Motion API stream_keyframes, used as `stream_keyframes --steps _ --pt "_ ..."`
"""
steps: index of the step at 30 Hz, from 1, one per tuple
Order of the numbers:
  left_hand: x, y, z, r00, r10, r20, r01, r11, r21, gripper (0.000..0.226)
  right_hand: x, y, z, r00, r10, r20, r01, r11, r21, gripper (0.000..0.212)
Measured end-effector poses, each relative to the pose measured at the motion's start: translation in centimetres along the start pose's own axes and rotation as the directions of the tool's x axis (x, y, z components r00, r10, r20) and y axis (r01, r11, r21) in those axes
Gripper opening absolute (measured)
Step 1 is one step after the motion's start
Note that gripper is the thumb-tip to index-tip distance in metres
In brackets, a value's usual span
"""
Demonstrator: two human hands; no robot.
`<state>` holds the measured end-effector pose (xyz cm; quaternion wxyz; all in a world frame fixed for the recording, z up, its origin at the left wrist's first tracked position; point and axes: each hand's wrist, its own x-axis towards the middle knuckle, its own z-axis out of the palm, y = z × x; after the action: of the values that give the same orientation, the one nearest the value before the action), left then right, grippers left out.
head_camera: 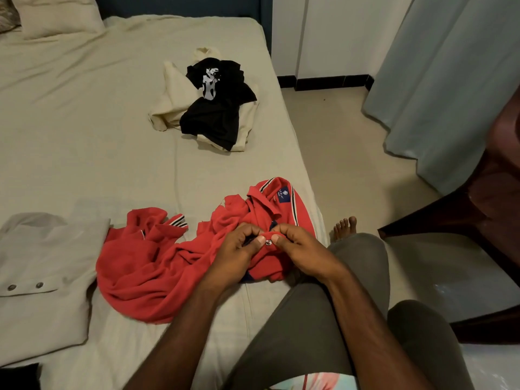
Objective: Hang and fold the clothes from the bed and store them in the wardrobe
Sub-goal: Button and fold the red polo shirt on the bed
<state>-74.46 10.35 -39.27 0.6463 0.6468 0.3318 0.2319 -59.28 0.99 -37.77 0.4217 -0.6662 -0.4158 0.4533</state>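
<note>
A red polo shirt (157, 266) lies crumpled on the bed (84, 136) near its right edge, collar with striped trim and a blue label turned up. My left hand (239, 249) and my right hand (295, 249) both pinch the shirt's placket, thumbs on either side of a small metal button (268, 243). A grey shirt (42, 266) with two buttons lies flat at the left. Further up the bed, a black printed garment (222, 108) sits on top of a cream garment (171, 94).
A pillow (53, 15) is at the head of the bed. My knee in grey trousers (323, 305) rests at the bed's edge, my bare foot (344, 226) on the tiled floor. A dark wooden chair (464, 215) and a pale curtain (450, 80) stand at the right.
</note>
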Motion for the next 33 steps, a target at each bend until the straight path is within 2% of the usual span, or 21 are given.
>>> stream_keyframes --steps 3,6,9,12,13,16,19,21,25,28,33 --pt "0.1 0.8 -0.2 0.996 -0.083 0.032 0.083 0.997 -0.009 0.013 0.0 0.0 0.0 1.0 0.013 0.022 -0.013 1.0 0.003 0.024" --pt "0.3 1.6 0.0 0.999 -0.035 0.029 0.032 0.994 0.101 0.019 -0.1 0.0 0.0 1.0 -0.003 0.012 0.003 1.0 0.003 0.022" --pt "0.5 1.6 0.0 1.0 -0.003 0.021 -0.001 0.983 0.184 0.018 0.0 0.0 0.2 0.996 -0.044 -0.079 0.037 0.996 -0.082 0.016" --pt "0.4 1.2 -0.1 0.999 -0.019 0.032 0.014 0.987 0.158 0.021 0.1 -0.1 0.5 0.979 -0.089 -0.181 0.064 0.988 -0.139 0.005" --pt "0.3 1.1 -0.1 0.999 -0.026 0.041 0.019 0.988 0.15 0.02 0.1 -0.1 0.6 0.971 -0.095 -0.219 0.063 0.987 -0.148 0.007" --pt "0.2 0.9 -0.1 0.997 -0.042 0.062 0.035 0.994 0.106 0.019 -0.1 -0.1 0.6 0.907 -0.176 -0.382 0.077 0.963 -0.26 0.026" --pt "0.2 1.0 -0.2 0.994 -0.082 0.077 0.08 0.997 0.023 0.019 -0.7 -0.6 0.8 0.825 -0.292 -0.483 0.093 0.915 -0.393 0.019" --pt "0.2 1.0 -0.3 0.992 -0.1 0.077 0.1 0.995 0.007 0.023 -1.2 -0.8 1.2 0.819 -0.347 -0.457 0.138 0.892 -0.43 0.021" --pt "0.1 0.9 -0.5 0.987 -0.131 0.095 0.137 0.989 -0.061 0.018 -1.6 -0.8 1.8 0.9 -0.316 -0.302 0.084 0.804 -0.589 0.029" --pt "0.2 1.3 -0.4 0.985 -0.147 0.092 0.155 0.985 -0.081 0.018 -1.6 -1.1 1.9 0.904 -0.309 -0.296 0.065 0.782 -0.619 0.024" --pt "-0.1 1.9 -0.1 0.99 -0.116 0.084 0.116 0.993 0.007 0.031 -1.8 -1.6 2.5 0.912 -0.262 -0.317 0.024 0.804 -0.595 0.016"
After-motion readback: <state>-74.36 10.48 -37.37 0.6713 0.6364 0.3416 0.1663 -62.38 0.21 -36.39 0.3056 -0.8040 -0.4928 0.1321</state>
